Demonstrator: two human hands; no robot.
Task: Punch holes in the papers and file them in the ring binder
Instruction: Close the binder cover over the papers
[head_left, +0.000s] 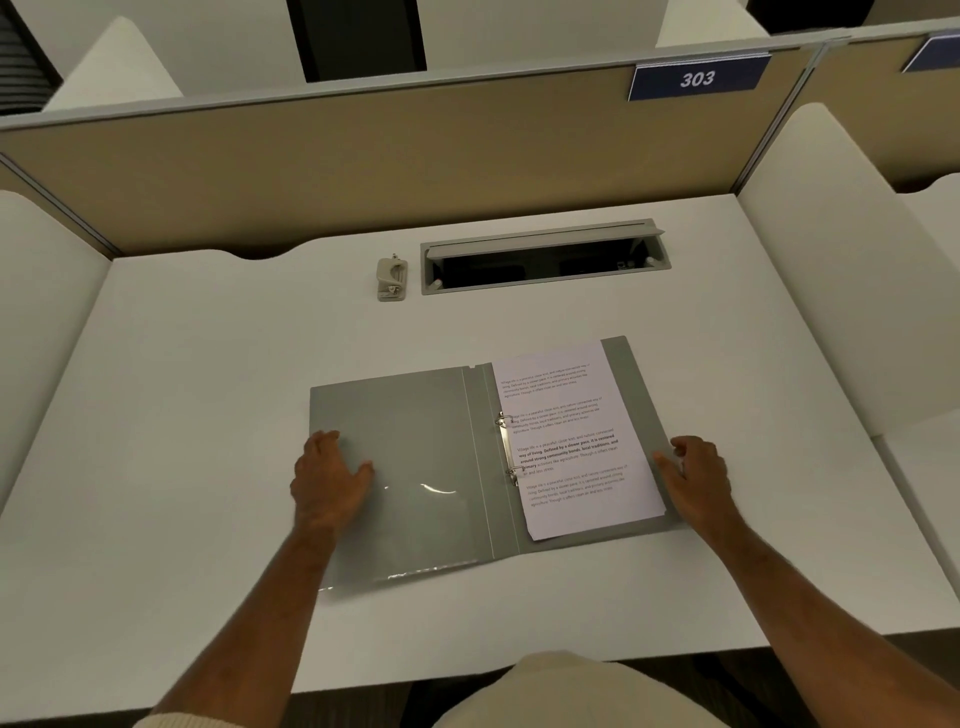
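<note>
At the centre of the frame, a grey ring binder (415, 441) lies open and flat on a white desk (208, 364), between a person's two bare hands. The left hand (328, 480) rests palm down on the binder's left cover, fingers relaxed and loosely spread, holding nothing. The right hand (696, 475) sits at the binder's right edge, fingers lightly bent, thumb touching the edge of the cover just beside the papers (576, 441); it grips nothing.

The papers are white printed sheets, threaded onto two metal rings (505, 449) along the spine and lying slightly tilted on the right cover. The print is in short paragraphs; one bold line seems to read "Village life is a peaceful", the rest is too small to make out. A clear, shiny plastic pocket covers the lower part of the left cover.

Toward the upper middle of the frame, well apart from the binder, a small beige hole punch (392, 279) stands beside a rectangular grey cable hatch (543, 257) with its lid raised. On the tan partition behind, at the upper right, a blue plate (697, 79) reads "303".
</note>
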